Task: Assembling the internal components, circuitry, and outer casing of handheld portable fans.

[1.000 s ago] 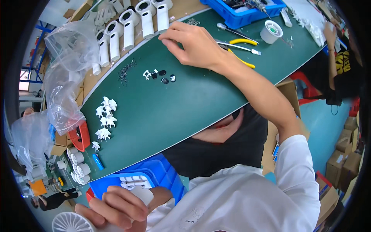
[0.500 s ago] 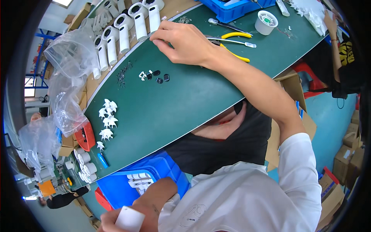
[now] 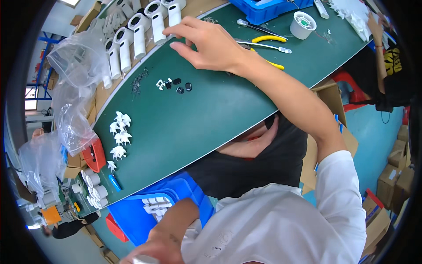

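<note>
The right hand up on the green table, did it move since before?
Yes. The right hand slid left along the green table, away from the yellow-handled pliers and toward the row of white housings.

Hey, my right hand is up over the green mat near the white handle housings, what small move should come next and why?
Probably lower the right hand a little toward the small black and white parts on the green mat: the fingers are spread, hold nothing visible, and those parts lie just below them.

Bare green counter mid-frame, between small black-and-white parts above and white fan blades at left.
</note>
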Action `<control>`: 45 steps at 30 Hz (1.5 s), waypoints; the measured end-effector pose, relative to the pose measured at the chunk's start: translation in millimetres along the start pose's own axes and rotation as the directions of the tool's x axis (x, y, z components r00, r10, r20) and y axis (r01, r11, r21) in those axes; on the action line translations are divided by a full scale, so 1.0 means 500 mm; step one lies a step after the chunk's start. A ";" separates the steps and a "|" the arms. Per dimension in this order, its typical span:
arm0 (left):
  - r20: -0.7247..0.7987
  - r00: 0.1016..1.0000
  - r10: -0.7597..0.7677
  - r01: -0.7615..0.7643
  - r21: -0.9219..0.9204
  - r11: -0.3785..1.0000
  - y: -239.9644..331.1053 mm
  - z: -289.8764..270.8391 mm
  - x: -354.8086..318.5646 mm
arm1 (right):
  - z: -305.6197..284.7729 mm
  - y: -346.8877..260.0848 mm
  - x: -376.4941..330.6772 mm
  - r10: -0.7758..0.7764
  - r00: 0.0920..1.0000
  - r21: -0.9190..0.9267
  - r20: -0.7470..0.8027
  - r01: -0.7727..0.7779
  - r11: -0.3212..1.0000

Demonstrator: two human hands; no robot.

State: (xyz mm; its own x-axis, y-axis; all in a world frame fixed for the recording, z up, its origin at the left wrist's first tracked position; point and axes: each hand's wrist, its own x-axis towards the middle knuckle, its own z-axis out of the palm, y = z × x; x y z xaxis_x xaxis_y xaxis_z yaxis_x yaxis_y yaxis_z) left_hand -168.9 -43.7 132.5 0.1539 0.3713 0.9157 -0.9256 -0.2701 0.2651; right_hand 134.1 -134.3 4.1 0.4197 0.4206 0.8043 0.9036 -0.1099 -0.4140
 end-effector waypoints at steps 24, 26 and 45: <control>0.226 0.701 -0.677 0.523 0.483 0.702 -0.340 0.002 -0.111 | -0.013 -0.101 -0.036 0.019 0.941 0.776 0.339 -0.291 0.560; 0.264 0.604 -0.752 0.603 0.465 0.648 -0.362 -0.028 -0.079 | -0.015 -0.085 -0.035 0.120 0.882 0.783 0.456 -0.462 0.418; 0.331 0.571 -0.751 0.183 0.840 0.510 -0.408 -0.155 -0.100 | 0.028 -0.084 0.041 0.214 0.768 0.783 0.603 -0.622 0.024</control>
State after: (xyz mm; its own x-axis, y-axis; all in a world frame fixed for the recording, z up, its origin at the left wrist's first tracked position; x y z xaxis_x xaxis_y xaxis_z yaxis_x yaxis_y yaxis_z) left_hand -14.7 61.8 9.2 0.8978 0.1204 0.4235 -0.1533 -0.8162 0.5571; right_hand 103.3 -108.7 32.2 0.4640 0.8429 0.2723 -0.3061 0.4410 -0.8437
